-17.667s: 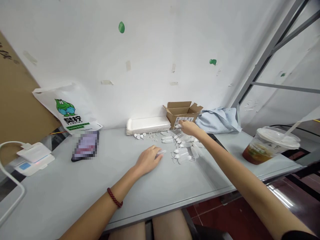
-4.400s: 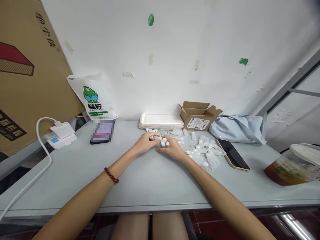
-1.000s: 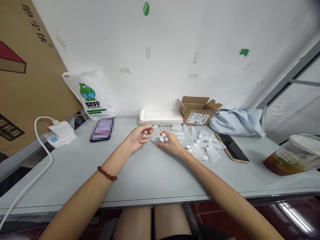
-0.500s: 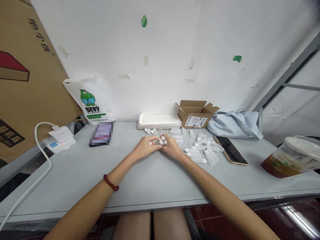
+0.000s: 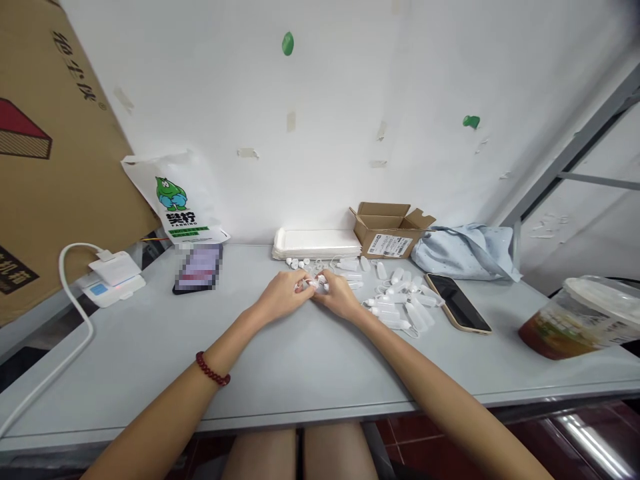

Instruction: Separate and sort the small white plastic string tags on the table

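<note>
My left hand (image 5: 284,295) is closed around a small translucent plastic bottle (image 5: 303,285), mostly hidden by the fingers. My right hand (image 5: 339,295) meets it fingertip to fingertip, pinching a small white cap (image 5: 315,283) at the bottle's end. Behind the hands lie several loose white caps (image 5: 296,263) and some thin clear rings. Right of my right hand, a loose heap of small translucent bottles (image 5: 395,313) with white tops and looped straps is spread on the grey table (image 5: 300,367).
Along the wall stand a stack of white trays (image 5: 317,243) and an open cardboard box (image 5: 387,233). A light blue bag (image 5: 463,250), a phone (image 5: 457,303) and a drink cup (image 5: 575,320) are on the right. Another phone (image 5: 199,269) and a white charger (image 5: 115,277) with cable lie left.
Both hands have shifted slightly left together, and the fingers have drawn closer around the small parts. The camera view has moved a little.
</note>
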`<state>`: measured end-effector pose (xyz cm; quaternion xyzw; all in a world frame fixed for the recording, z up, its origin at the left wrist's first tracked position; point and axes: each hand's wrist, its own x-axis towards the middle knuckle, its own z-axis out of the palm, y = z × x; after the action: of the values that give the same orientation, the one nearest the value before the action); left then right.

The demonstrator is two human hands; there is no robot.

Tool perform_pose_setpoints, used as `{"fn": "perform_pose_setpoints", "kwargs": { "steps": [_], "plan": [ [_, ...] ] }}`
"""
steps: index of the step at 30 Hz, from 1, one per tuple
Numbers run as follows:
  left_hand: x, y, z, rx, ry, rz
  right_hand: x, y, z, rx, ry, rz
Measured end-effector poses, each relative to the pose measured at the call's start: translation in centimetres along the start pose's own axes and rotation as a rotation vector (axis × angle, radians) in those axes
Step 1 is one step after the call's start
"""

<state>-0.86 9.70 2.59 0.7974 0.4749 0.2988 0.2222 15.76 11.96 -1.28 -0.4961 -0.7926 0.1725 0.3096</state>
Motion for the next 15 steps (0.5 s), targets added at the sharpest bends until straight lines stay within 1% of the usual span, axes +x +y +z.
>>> {"fn": "perform_pose_setpoints", "kwargs": {
  "steps": [6,9,12,15],
  "plan": [
    [0.0,0.2,0.6,-0.029,0.003,-0.015,-0.1,0.3,0.2,-0.034,-0.011,-0.040],
    [0.4,-0.1,1.1,-0.142,0.010,-0.041,0.0,0.4,0.3,-0.057,-0.006,-0.027],
    [0.9,-0.6,1.7,-0.258,0.031,-0.093,0.0,0.4,0.3,-0.084,-0.012,0.002],
    [1.1,-0.6,2.1,-0.297,0.049,-0.172,0.0,0.3,0.3,-0.109,-0.020,0.020]
  ]
}}
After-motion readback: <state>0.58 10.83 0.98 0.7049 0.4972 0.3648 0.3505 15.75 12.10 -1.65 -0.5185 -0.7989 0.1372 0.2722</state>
